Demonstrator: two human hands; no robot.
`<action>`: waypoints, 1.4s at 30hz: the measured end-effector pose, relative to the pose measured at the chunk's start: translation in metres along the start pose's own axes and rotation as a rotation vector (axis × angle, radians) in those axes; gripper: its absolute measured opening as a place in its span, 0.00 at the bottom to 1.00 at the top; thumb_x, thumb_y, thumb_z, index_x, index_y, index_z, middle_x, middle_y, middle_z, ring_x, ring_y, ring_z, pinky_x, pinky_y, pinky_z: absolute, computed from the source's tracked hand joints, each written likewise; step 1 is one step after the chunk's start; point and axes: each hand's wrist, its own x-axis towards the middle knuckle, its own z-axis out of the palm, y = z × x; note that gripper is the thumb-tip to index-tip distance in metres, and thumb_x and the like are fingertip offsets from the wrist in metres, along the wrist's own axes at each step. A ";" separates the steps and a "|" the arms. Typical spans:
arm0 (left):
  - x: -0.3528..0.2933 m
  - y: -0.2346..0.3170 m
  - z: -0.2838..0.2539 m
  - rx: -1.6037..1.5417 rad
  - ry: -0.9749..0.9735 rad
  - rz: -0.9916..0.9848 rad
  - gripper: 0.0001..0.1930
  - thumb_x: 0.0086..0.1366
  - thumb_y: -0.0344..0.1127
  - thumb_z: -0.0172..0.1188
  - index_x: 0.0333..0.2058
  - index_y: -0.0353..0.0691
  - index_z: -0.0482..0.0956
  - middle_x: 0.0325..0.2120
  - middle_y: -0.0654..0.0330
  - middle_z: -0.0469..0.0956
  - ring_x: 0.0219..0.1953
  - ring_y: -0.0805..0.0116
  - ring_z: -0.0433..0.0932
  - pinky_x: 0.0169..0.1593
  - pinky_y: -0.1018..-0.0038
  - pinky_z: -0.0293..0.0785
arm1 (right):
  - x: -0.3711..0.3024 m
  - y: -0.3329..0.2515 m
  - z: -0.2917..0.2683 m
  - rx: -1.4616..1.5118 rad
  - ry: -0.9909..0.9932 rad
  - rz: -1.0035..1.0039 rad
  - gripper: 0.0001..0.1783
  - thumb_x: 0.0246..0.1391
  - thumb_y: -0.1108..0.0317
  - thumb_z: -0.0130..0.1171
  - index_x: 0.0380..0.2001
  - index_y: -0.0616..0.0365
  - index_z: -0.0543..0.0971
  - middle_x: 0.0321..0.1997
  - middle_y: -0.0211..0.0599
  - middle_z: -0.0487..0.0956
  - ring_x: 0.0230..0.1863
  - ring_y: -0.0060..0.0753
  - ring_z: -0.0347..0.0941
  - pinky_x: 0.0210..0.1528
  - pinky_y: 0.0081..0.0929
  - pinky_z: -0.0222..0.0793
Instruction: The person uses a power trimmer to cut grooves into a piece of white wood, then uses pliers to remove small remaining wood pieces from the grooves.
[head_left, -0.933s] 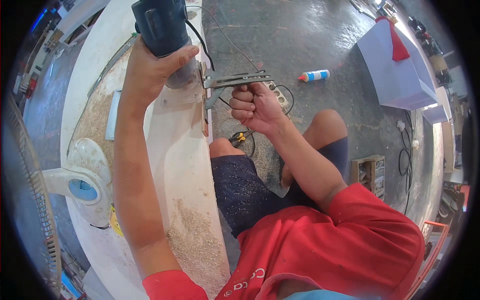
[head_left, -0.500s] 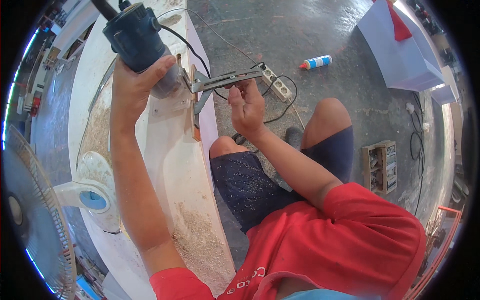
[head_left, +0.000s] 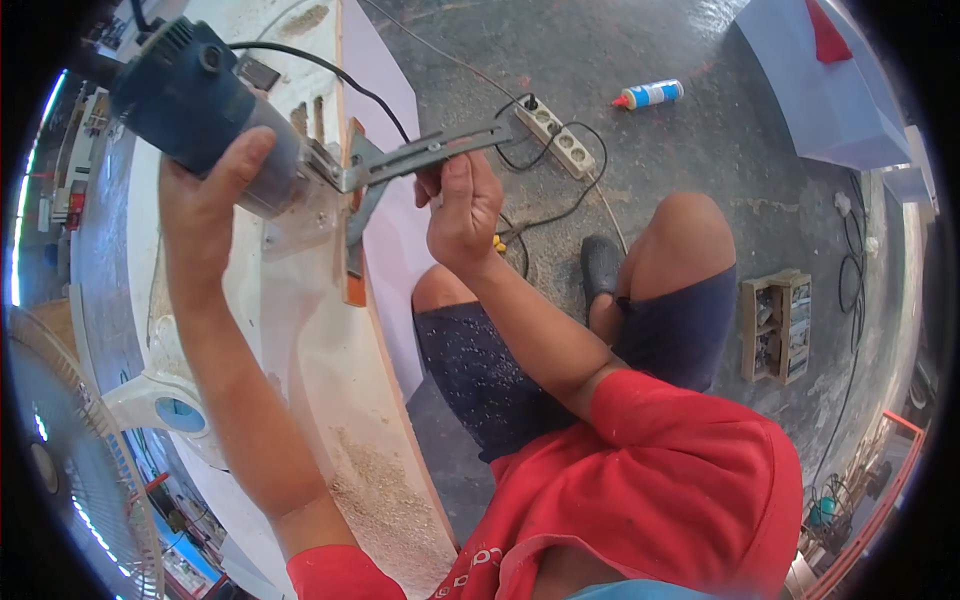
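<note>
A dark blue trim router (head_left: 195,105) with a clear base is tilted over the sawdust-strewn white panel (head_left: 310,350) at the left. My left hand (head_left: 205,205) wraps around its body, the thumb lying across the housing. From the base a slotted metal guide arm (head_left: 430,153) reaches right, past the panel's edge. Just under that arm, the curled fingers of my right hand (head_left: 465,205) are pressed together; whatever is between them is hidden. An orange-edged strip (head_left: 355,288) shows beside the base at the panel's edge.
A floor fan (head_left: 75,470) stands at the left. Beyond my right hand, a power strip (head_left: 558,138) with cords and a glue bottle (head_left: 648,94) lie on the floor. A wooden box (head_left: 777,328) sits right of my knees, and a white cabinet (head_left: 815,90) stands far right.
The router has moved left and tilted further over with my left hand around it. My right hand has shifted slightly left along with the guide arm.
</note>
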 end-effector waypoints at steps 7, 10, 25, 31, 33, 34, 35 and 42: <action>-0.007 -0.011 -0.005 0.128 -0.017 -0.012 0.23 0.64 0.45 0.70 0.53 0.37 0.82 0.45 0.63 0.81 0.47 0.73 0.78 0.57 0.74 0.70 | -0.003 0.078 -0.082 -0.473 -0.116 0.353 0.25 0.73 0.51 0.46 0.53 0.65 0.75 0.35 0.45 0.80 0.33 0.35 0.78 0.37 0.31 0.75; 0.024 0.014 0.025 0.088 -0.061 0.060 0.24 0.64 0.47 0.69 0.53 0.37 0.82 0.44 0.63 0.81 0.47 0.73 0.78 0.56 0.74 0.70 | -0.053 0.190 -0.225 -1.387 -0.649 0.768 0.28 0.64 0.51 0.54 0.56 0.64 0.77 0.48 0.58 0.83 0.47 0.57 0.82 0.50 0.46 0.77; 0.053 -0.005 -0.005 0.057 -0.033 -0.284 0.29 0.59 0.59 0.72 0.42 0.35 0.83 0.33 0.61 0.81 0.35 0.71 0.78 0.41 0.75 0.72 | -0.148 0.122 -0.183 -1.273 -0.412 0.911 0.22 0.57 0.66 0.62 0.51 0.60 0.68 0.51 0.66 0.77 0.52 0.69 0.76 0.53 0.54 0.72; 0.101 -0.024 -0.003 0.135 -0.165 -0.411 0.32 0.57 0.64 0.72 0.38 0.35 0.85 0.31 0.60 0.82 0.33 0.71 0.79 0.40 0.74 0.73 | -0.039 0.056 -0.149 -0.721 -0.027 0.481 0.25 0.53 0.68 0.66 0.48 0.60 0.64 0.47 0.49 0.81 0.46 0.44 0.81 0.51 0.40 0.75; 0.095 -0.020 -0.003 0.132 -0.162 -0.431 0.31 0.55 0.65 0.73 0.36 0.36 0.85 0.29 0.60 0.82 0.31 0.70 0.79 0.38 0.74 0.72 | 0.001 0.012 -0.141 -0.620 -0.070 0.431 0.22 0.54 0.69 0.65 0.48 0.61 0.67 0.45 0.44 0.82 0.44 0.37 0.80 0.49 0.34 0.74; 0.092 -0.019 -0.002 0.119 -0.139 -0.402 0.31 0.55 0.65 0.73 0.34 0.36 0.85 0.27 0.61 0.81 0.30 0.70 0.79 0.36 0.75 0.71 | 0.021 -0.018 -0.136 -0.506 -0.100 0.382 0.19 0.54 0.70 0.64 0.47 0.61 0.70 0.44 0.40 0.82 0.43 0.29 0.79 0.47 0.28 0.74; 0.087 -0.019 -0.002 0.110 -0.117 -0.381 0.31 0.55 0.65 0.73 0.33 0.36 0.85 0.26 0.61 0.81 0.28 0.70 0.78 0.34 0.75 0.70 | 0.037 -0.060 -0.129 -0.495 -0.145 0.548 0.16 0.55 0.70 0.61 0.46 0.62 0.74 0.43 0.37 0.82 0.43 0.26 0.78 0.45 0.25 0.73; 0.089 -0.020 -0.001 0.133 -0.170 -0.342 0.36 0.50 0.68 0.73 0.37 0.35 0.87 0.32 0.54 0.83 0.36 0.61 0.81 0.47 0.68 0.72 | 0.092 -0.218 -0.152 -0.637 -0.520 0.980 0.17 0.56 0.71 0.53 0.47 0.63 0.81 0.41 0.31 0.82 0.42 0.24 0.78 0.46 0.26 0.72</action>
